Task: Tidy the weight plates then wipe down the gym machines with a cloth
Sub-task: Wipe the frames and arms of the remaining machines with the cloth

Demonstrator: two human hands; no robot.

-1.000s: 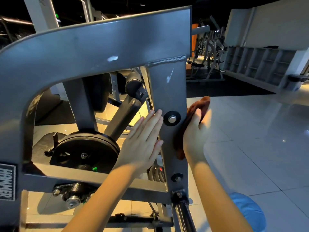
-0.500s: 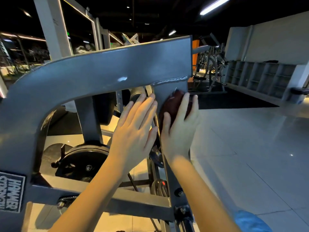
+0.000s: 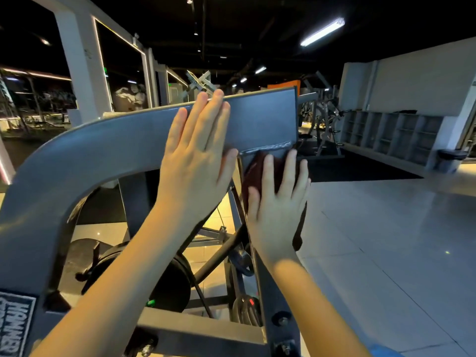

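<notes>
Pressing cloth (image 3: 255,171) onto frame (image 3: 103,150) post just under the weld, beneath flat, spread right hand (image 3: 277,210); bracing on the beam with left hand (image 3: 195,161), fingers straight, holding nothing. Best kept firm and even, in long strokes. Minding the beam's end edge just above; open floor (image 3: 386,240) off right.

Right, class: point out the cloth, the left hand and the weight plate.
cloth (image 3: 254,171): head view, on its exposed dark red upper-left fold.
left hand (image 3: 195,161): head view, on the back of the hand.
weight plate (image 3: 170,287): head view, on its black flat face.
</notes>
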